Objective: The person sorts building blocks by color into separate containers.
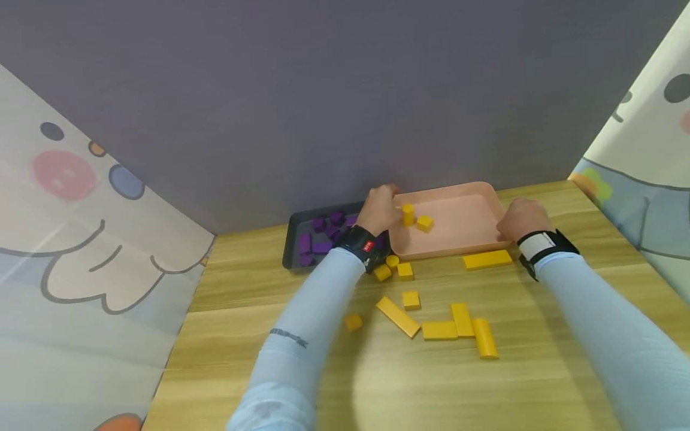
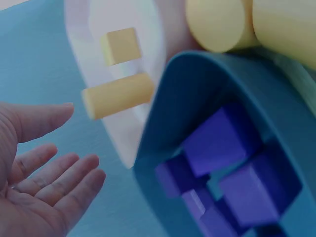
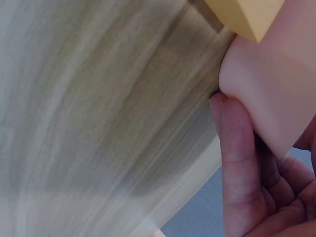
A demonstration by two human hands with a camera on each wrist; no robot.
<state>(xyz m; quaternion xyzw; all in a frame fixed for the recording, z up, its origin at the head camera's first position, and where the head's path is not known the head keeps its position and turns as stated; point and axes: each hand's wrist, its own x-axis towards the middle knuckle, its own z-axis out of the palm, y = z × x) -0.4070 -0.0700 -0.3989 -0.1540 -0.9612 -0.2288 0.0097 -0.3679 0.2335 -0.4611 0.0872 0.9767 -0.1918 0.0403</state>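
Observation:
A pink tray stands against the back wall with a yellow cylinder and a yellow cube at its left end. My left hand is by the tray's left end, over the dark tray beside it. In the left wrist view its fingers and thumb are extended, with nothing between them. My right hand holds the pink tray's right end. In the right wrist view, its fingers curl at the tray's corner, partly hidden behind the wall.
A dark tray of purple blocks adjoins the pink tray on the left. In front lie several yellow blocks, including a long flat one, a half-round one and a flat piece near the right hand. A grey wall rises behind.

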